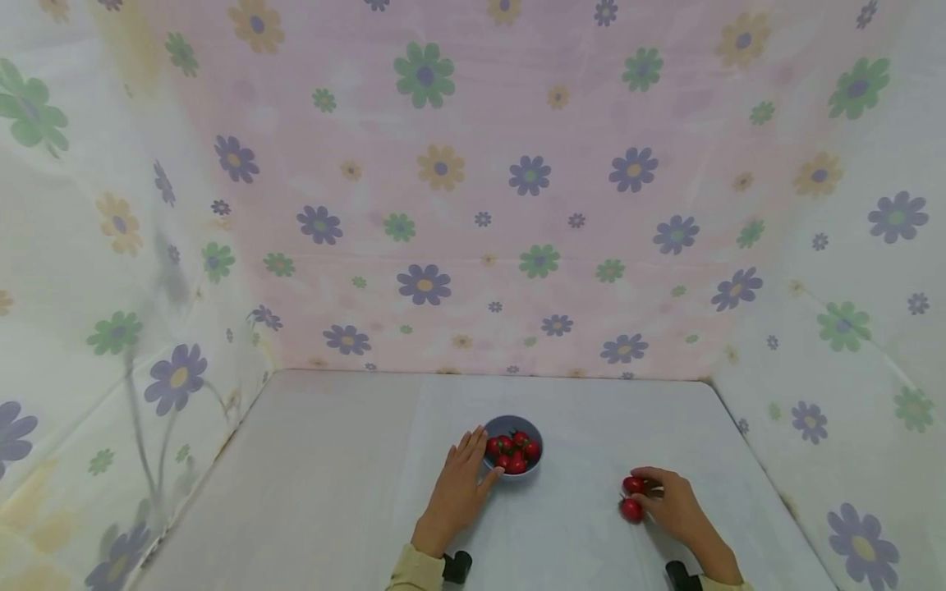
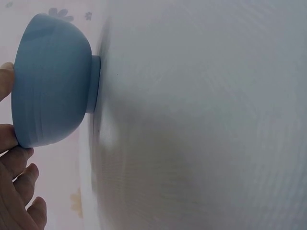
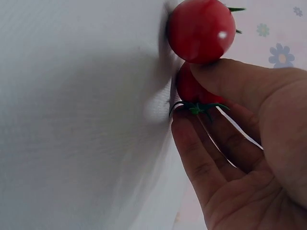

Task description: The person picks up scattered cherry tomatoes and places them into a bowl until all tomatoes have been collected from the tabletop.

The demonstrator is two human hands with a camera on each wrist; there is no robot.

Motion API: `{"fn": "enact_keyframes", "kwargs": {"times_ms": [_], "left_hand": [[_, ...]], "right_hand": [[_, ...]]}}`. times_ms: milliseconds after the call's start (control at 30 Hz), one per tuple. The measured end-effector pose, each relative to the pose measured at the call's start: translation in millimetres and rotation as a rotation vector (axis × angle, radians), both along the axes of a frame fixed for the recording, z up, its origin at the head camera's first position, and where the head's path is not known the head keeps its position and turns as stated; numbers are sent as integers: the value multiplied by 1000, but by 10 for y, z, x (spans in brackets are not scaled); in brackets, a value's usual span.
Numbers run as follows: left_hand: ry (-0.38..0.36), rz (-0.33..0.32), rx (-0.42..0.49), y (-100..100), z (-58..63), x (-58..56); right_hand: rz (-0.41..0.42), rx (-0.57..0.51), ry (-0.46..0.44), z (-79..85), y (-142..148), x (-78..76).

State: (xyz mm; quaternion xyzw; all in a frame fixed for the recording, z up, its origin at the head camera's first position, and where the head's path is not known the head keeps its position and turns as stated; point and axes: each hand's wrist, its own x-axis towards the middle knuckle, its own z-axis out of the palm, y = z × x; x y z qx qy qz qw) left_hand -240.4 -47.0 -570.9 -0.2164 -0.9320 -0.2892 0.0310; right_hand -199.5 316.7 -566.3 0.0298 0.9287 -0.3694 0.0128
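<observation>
A blue-grey bowl (image 1: 512, 478) stands upright on the table, holding several red cherry tomatoes (image 1: 516, 465). My left hand (image 1: 460, 484) rests against the bowl's left side, thumb and fingers spread and touching its rim. In the left wrist view the bowl (image 2: 53, 81) shows from the side. To the right, my right hand (image 1: 674, 502) holds one cherry tomato (image 3: 189, 86) between thumb and fingers, its green stem end facing the fingers. The other loose cherry tomato (image 3: 201, 31) sits close beside it on the table, nearer to me in the head view.
The white-covered table (image 1: 332, 476) reaches back to a pink flowered cloth wall (image 1: 473, 238). White flowered cloth also borders it on the left (image 1: 222, 361) and right (image 1: 783, 361). A dark wrist strap (image 1: 456, 566) shows at my left sleeve.
</observation>
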Motion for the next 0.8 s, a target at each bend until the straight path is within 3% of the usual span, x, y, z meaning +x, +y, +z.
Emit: {"fn": "enact_keyframes", "kwargs": {"times_ms": [800], "left_hand": [[19, 3, -33, -1, -7, -11]], "right_hand": [[-10, -21, 30, 39, -19, 13]]}}
